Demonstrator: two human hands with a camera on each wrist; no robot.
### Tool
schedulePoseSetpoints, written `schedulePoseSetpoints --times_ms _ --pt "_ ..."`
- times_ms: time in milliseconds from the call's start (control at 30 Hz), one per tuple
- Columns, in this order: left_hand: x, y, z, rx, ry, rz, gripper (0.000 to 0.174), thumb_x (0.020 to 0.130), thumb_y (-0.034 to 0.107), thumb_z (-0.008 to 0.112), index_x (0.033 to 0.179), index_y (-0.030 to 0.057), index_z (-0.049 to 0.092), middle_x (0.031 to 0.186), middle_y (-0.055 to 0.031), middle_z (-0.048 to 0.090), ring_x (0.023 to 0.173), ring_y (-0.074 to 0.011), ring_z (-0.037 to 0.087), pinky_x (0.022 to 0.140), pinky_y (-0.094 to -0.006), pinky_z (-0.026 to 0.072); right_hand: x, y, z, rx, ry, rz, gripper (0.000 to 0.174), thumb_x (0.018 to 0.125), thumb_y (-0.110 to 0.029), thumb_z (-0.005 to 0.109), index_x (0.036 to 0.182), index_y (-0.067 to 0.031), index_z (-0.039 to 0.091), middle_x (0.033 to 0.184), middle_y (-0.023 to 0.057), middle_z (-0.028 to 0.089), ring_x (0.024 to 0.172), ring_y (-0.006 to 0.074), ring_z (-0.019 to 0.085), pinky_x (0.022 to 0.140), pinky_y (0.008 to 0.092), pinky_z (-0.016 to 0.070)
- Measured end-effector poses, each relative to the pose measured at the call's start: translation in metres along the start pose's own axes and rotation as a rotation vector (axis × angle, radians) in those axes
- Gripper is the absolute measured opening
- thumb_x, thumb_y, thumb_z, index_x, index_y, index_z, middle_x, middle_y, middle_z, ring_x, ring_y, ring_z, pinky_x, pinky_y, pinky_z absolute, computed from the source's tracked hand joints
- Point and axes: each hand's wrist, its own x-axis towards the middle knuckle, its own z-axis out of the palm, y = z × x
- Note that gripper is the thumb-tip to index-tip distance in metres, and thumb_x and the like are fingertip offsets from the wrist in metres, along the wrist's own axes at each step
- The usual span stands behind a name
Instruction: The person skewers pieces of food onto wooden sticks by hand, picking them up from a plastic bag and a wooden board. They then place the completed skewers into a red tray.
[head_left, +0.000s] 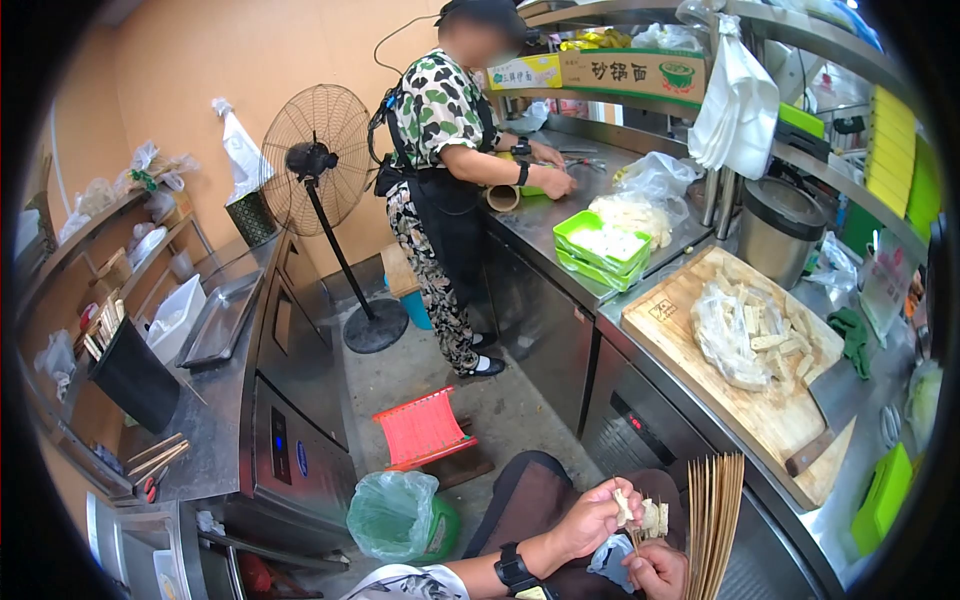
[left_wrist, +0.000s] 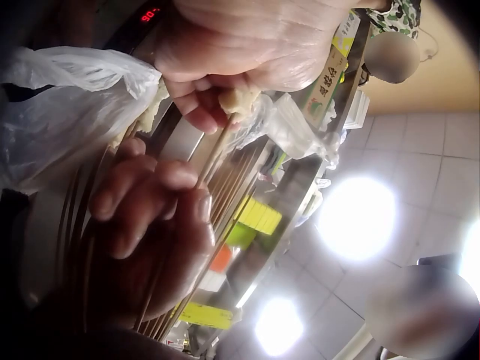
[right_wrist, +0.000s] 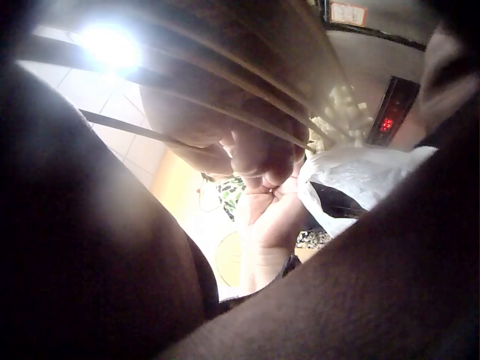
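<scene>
My left hand (head_left: 598, 514) pinches one pale food piece (left_wrist: 238, 101); my right hand (head_left: 661, 572) pinches one skewer (left_wrist: 217, 150) touching it.

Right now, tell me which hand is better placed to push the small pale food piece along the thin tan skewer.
Left, most likely: the left hand pinches that food piece at the end of the skewer, while the right hand holds that skewer farther along.

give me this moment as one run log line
left hand: pinches pale piece | right hand: holds thin stick | contact: thin stick meets pale piece | nearby: stick bundle, cutting board
</scene>
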Motion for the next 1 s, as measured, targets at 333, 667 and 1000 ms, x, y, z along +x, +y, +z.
schedulePoseSetpoints --times_ms 333,667,1000 --pt "-0.002 -0.002 -0.003 0.006 0.024 -0.013 0.021 0.077 -0.006 0.044 0.092 0.0085 0.045 0.09 -0.0044 0.05 0.09 -0.019 0.053 0.086 -0.0339 0.0458 -0.001 0.002 0.0 -0.02 -0.005 -0.02 0.02 0.098 -0.014 0.049 0.092 0.001 0.061 0.073 0.0047 0.05 0.056 0.0105 0.049 0.054 0.0249 0.0394" --pt "-0.003 -0.002 -0.002 0.03 0.022 0.002 0.021 0.077 -0.006 0.043 0.093 0.0074 0.046 0.09 -0.0049 0.05 0.09 -0.0189 0.053 0.085 -0.0336 0.0451 -0.008 -0.003 0.009 0.259 0.179 0.203 0.019 0.096 -0.013 0.054 0.11 -0.0007 0.057 0.085 0.0018 0.057 0.074 0.0083 0.052 0.066 0.0218 0.0427" --pt "-0.002 0.002 0.0 0.24 0.138 -0.021 0.016 0.087 -0.003 0.048 0.099 0.0081 0.048 0.095 -0.0063 0.056 0.091 -0.0184 0.058 0.08 -0.0311 0.0471 0.014 -0.032 -0.007 -0.194 0.131 -0.376 0.015 0.081 -0.001 0.061 0.095 0.0031 0.06 0.095 0.0171 0.059 0.086 0.0337 0.058 0.08 0.0409 0.046"
